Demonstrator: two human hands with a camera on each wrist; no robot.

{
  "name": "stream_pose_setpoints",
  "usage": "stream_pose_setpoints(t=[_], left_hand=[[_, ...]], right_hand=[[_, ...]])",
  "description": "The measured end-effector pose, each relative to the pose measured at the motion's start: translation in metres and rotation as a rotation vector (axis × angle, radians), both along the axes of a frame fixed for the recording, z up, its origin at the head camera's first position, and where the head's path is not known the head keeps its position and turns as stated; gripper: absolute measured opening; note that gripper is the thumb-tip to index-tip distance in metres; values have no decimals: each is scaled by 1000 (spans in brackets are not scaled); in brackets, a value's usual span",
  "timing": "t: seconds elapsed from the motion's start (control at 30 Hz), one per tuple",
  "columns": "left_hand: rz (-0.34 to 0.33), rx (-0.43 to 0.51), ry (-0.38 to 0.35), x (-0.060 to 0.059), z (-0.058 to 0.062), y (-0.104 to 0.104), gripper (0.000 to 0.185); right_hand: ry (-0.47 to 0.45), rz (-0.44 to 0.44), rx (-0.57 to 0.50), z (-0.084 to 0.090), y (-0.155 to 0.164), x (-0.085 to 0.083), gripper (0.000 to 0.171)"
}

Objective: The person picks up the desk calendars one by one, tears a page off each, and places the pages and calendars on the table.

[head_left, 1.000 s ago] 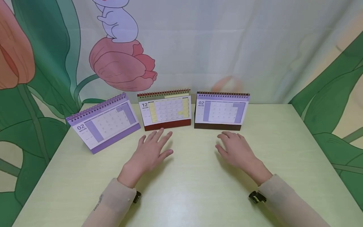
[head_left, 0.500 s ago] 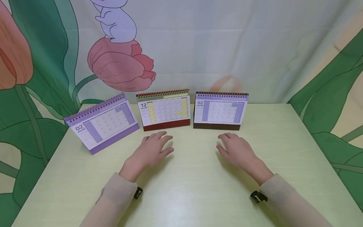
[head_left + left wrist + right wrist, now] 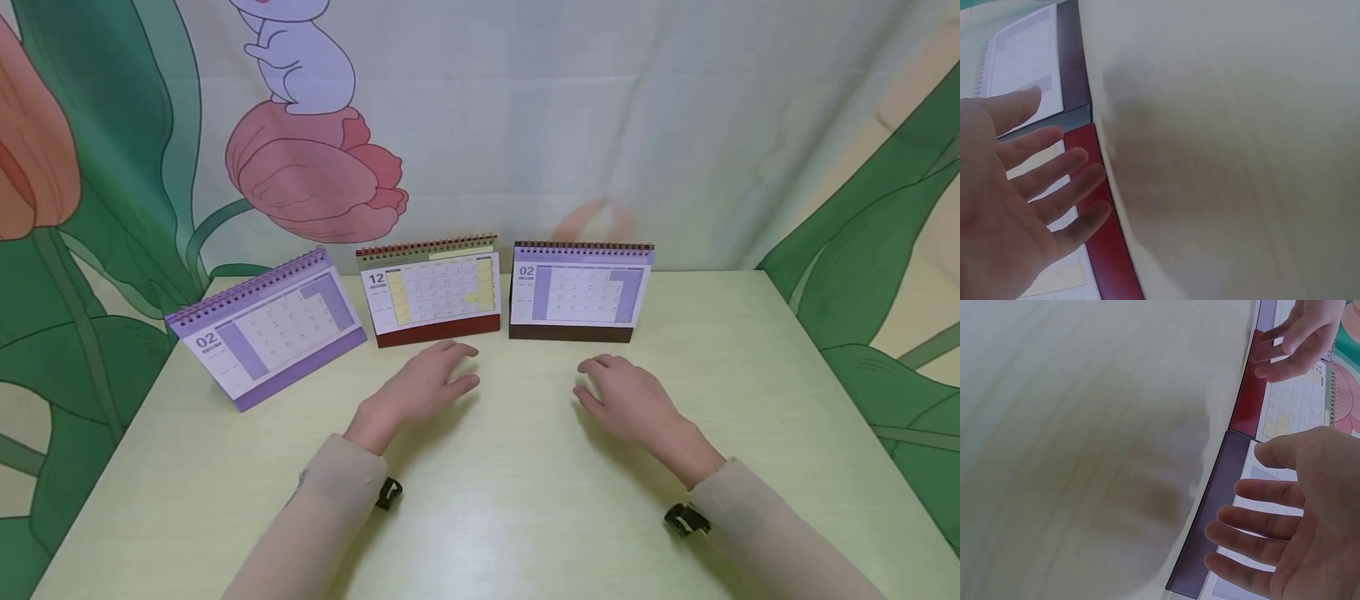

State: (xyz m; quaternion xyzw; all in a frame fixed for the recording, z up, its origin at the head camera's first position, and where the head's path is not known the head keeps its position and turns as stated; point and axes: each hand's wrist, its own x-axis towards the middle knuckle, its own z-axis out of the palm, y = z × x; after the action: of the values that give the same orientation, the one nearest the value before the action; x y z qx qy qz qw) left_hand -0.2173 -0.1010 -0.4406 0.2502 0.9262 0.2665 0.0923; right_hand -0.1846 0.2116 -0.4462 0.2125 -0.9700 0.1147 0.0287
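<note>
Three desk calendars stand in a row on the table. The left one is a purple calendar [image 3: 266, 329] turned at an angle. In the middle is a red-based calendar [image 3: 431, 292] reading 12, and at right a dark-based calendar [image 3: 573, 287] reading 02. My left hand [image 3: 423, 383] hovers just in front of the red-based calendar, fingers spread and relaxed, holding nothing. Before the dark-based calendar is my right hand [image 3: 626, 396], its fingers slightly bent and apart, also holding nothing. Both wrist views show bare palms with loose fingers.
The pale table [image 3: 517, 500] has a printed curtain [image 3: 465, 125] with flowers and a rabbit right behind its far edge. A small black device [image 3: 388, 493] is strapped at the left cuff, and another black device [image 3: 686, 520] at the right cuff.
My left hand has shifted to the right and turned, its fingers now pointing more rightward. The right hand has stayed almost still, as have the calendars; the head view has drifted slightly.
</note>
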Motion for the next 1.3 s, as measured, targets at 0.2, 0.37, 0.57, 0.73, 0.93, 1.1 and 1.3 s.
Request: stream_pose_setpoints(t=[0.2, 0.37, 0.57, 0.73, 0.93, 1.1, 1.3], left_hand=[[27, 118, -73, -16, -9, 11, 47], [58, 259, -124, -29, -14, 19, 43], [98, 377, -168, -41, -13, 30, 38], [99, 406, -190, -49, -12, 37, 44], [100, 374, -213, -55, -11, 45, 58], [103, 313, -238, -57, -10, 54, 71], [118, 281, -254, -61, -11, 62, 79]], right_hand=[[-9, -1, 0, 0, 2, 1, 34], [-8, 0, -5, -1, 4, 0, 34], [-14, -7, -4, -2, 7, 0, 34], [-28, -6, -4, -4, 9, 1, 34], [-45, -11, -2, -4, 10, 3, 34], [-48, -21, 4, -5, 13, 4, 35], [-50, -18, 0, -5, 18, 5, 35]])
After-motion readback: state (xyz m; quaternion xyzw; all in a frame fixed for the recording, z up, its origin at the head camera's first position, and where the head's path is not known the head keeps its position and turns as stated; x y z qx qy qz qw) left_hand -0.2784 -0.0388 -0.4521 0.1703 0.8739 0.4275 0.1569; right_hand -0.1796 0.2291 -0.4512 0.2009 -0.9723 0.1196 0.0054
